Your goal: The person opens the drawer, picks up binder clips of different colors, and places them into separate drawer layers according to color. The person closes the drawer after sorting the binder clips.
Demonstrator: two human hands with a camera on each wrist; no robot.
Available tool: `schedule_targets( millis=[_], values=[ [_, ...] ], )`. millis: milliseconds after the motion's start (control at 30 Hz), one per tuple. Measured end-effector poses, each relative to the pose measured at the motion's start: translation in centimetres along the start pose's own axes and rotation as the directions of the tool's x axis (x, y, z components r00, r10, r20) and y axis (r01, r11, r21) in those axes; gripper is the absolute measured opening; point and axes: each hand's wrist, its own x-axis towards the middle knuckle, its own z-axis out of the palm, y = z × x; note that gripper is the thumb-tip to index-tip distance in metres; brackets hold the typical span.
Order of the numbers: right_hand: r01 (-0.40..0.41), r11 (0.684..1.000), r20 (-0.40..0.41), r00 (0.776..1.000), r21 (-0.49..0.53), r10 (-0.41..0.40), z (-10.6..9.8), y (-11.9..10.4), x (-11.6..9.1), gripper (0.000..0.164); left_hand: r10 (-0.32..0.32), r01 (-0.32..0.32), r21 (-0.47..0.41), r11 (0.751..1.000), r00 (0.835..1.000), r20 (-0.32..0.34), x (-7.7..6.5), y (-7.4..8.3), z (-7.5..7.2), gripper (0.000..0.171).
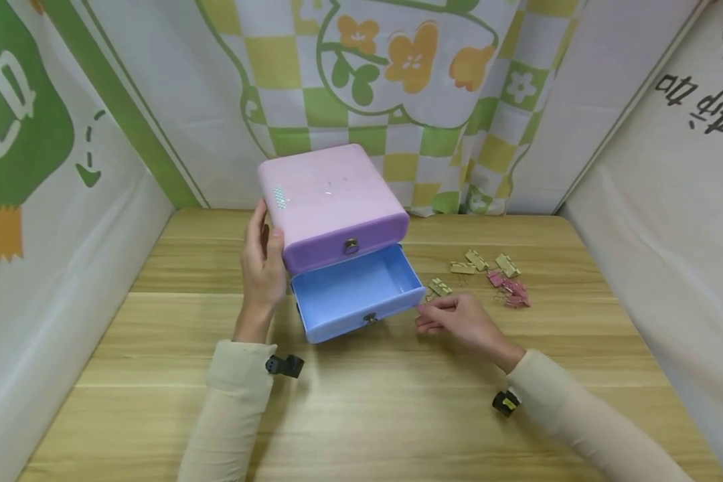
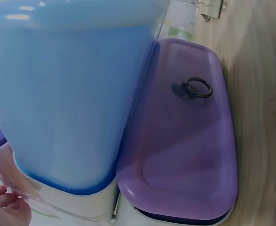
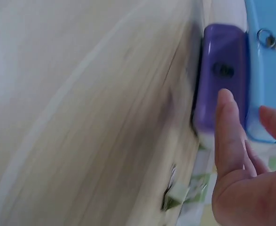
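Note:
A small drawer cabinet with a pink top [image 1: 331, 191] stands on the table. Its upper front is a purple drawer [image 1: 352, 246] with a ring pull. Below that a blue drawer [image 1: 361, 288] is pulled out, its inside bare. Another purple drawer [image 2: 189, 132] lies under the blue one in both wrist views. My left hand [image 1: 264, 268] rests against the cabinet's left side, thumb by the front corner and fingers along the wall. At the blue drawer's right front corner is my right hand [image 1: 464, 321], with thumb and forefinger apart in the right wrist view and nothing held.
Several gold binder clips [image 1: 476, 260] and a cluster of pink binder clips [image 1: 515, 294] lie on the wooden table [image 1: 373, 415] right of the cabinet. A patterned curtain [image 1: 410, 134] hangs behind. White printed sheets flank the table on both sides.

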Motion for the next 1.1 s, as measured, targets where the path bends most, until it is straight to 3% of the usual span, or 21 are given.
schedule_targets(
  millis=[233, 567, 833, 1100],
  values=[
    [-0.096, 0.993, -0.043, 0.994, 0.061, 0.099, -3.0, 0.8, 0.1, 0.041, -0.042, 0.041, 0.017, 0.999, 0.998, 0.039, -0.6, 0.2, -0.1, 0.061],
    [-0.16, 0.961, -0.085, 0.979, 0.225, 0.183, -3.3, 1.2, 2.7, 0.055, -0.061, 0.06, 0.03, 0.998, 0.997, 0.047, -0.7, 0.4, -0.3, 0.062],
    [-0.167, 0.984, -0.087, 0.981, 0.063, 0.172, -3.6, 1.2, 4.3, 0.046, -0.023, 0.023, 0.014, 1.0, 0.998, 0.061, -0.5, 0.4, -0.4, 0.063],
    [-0.203, 0.975, 0.07, 0.975, -0.095, 0.21, -5.1, -0.8, 5.7, 0.036, -0.028, 0.027, 0.016, 0.999, 0.998, 0.057, -0.4, 0.3, -0.8, 0.063]
  ],
)
